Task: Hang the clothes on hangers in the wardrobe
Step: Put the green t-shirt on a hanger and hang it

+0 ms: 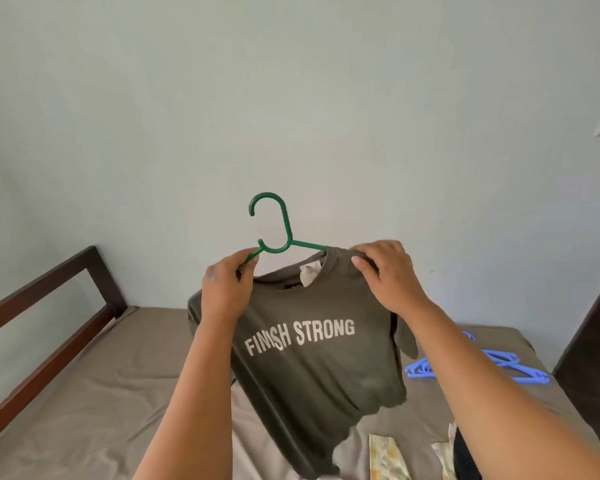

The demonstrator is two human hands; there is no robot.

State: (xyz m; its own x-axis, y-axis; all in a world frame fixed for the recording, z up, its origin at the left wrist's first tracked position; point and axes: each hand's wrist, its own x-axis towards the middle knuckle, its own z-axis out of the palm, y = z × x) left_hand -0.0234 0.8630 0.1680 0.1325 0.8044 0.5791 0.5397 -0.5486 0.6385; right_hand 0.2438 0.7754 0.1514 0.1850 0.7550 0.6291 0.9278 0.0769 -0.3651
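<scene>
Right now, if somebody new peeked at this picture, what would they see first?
First, the grey-green T-shirt reading FINISH STRONG, held up mid-picture over the bed. Its right shoulder is on a green hanger, whose hook pokes up against the pale wall. The left hand grips the hanger's bare left arm, and the right hand pinches the shirt's shoulder. Blue hangers lie on the bed at the right.

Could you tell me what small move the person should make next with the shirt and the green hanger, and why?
Probably slide the hanger's left arm under the shirt's left shoulder. The green hanger has its right arm inside the olive T-shirt's collar, where the right hand pinches the shoulder, but its left arm is bare in the left hand's grip.
</scene>
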